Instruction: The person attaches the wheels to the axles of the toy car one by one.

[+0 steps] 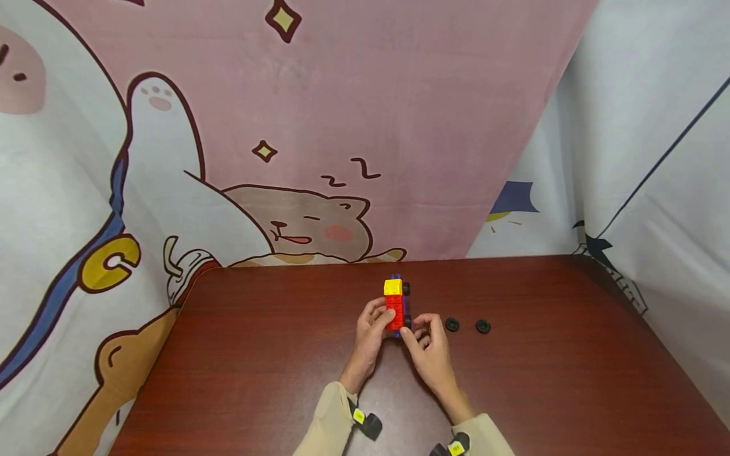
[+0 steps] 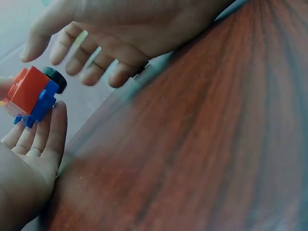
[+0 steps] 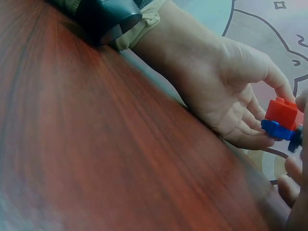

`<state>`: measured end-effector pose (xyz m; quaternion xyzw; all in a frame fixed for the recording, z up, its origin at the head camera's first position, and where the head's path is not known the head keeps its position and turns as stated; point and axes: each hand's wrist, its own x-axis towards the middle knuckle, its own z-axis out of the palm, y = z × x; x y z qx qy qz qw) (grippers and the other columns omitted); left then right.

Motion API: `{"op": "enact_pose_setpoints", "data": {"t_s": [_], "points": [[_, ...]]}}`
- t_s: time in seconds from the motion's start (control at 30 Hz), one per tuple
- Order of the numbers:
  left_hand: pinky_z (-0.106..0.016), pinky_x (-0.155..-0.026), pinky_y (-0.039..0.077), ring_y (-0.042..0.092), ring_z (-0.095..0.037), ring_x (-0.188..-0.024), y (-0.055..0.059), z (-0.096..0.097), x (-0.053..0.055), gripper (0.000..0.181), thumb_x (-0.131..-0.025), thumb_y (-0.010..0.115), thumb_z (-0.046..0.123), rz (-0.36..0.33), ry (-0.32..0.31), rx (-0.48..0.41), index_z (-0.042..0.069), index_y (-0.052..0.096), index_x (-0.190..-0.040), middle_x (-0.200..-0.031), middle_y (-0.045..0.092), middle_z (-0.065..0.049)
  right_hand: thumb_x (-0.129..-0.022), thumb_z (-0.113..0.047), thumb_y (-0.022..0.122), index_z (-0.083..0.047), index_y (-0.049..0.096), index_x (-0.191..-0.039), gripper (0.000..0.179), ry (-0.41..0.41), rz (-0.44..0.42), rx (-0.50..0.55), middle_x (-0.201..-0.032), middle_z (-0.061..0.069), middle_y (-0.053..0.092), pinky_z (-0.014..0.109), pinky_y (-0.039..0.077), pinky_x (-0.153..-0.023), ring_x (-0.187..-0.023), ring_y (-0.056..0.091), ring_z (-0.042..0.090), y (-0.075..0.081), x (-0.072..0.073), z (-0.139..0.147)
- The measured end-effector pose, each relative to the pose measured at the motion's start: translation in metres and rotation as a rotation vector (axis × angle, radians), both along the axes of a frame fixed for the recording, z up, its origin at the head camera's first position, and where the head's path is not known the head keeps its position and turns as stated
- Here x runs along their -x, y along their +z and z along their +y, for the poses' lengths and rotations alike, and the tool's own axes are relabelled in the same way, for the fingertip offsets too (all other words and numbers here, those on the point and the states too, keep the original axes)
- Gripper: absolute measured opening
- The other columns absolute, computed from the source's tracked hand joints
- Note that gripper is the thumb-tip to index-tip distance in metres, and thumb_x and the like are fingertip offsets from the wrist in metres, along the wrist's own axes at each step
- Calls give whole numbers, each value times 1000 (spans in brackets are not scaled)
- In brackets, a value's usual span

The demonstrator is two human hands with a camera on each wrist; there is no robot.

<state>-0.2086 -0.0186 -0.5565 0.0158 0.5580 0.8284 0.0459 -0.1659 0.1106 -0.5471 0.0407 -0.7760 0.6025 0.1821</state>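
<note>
A small toy truck (image 1: 395,313) built of bricks, with a red body, yellow front and blue base, is gripped by my left hand (image 1: 371,334). The left thumb lies on top and the fingers pass along its side and below. Two black wheels sit on the truck's right side; the rear wheel (image 2: 55,80) shows in the left wrist view. My right hand (image 1: 431,356) is beside that rear wheel, thumb and bent fingers spread apart with nothing between them. In the right wrist view the red brick (image 3: 282,111) and blue base (image 3: 277,130) show near the left thumb.
Two loose black wheels, one nearer (image 1: 452,324) and one farther right (image 1: 483,327), lie on the brown table (image 1: 274,354) to the right of my right hand. A cartoon-printed cloth (image 1: 433,126) hangs behind the table's far edge.
</note>
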Motion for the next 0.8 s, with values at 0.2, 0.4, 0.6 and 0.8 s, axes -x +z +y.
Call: {"op": "enact_pose_setpoints", "data": {"t_s": [0.2, 0.4, 0.6, 0.8], "points": [[-19, -71, 52, 61, -7, -82, 0, 1, 0, 41, -93, 66, 7, 55, 4, 60, -4, 51, -130, -99, 61, -2, -79, -8, 83, -7, 58, -85, 26, 1, 56, -64, -69, 1, 55, 19, 39, -48, -57, 45, 3, -20, 6, 2], [-17, -75, 48, 58, -7, -83, -5, 1, -1, 44, -87, 73, 8, 135, -1, 134, -7, 52, -123, -102, 58, -2, -75, -26, 86, -15, 54, -79, 35, -96, 62, -290, -65, -7, 51, 19, 37, -50, -56, 45, 1, -24, 5, 2], [-16, -72, 44, 54, -4, -83, -11, 1, -2, 43, -85, 78, 18, 258, -11, 190, -5, 50, -108, -92, 55, 7, -77, -37, 81, -18, 51, -77, 35, -205, 47, -469, -64, -9, 48, 24, 33, -51, -56, 42, 4, -23, 3, -1], [-18, -74, 47, 56, -6, -85, -4, 1, -2, 37, -94, 65, 13, 167, -58, 135, -11, 42, -111, -90, 54, 4, -83, -32, 76, -14, 54, -83, 29, -211, -23, -407, -62, -7, 51, 24, 35, -51, -55, 44, 3, -22, 5, 1]]}}
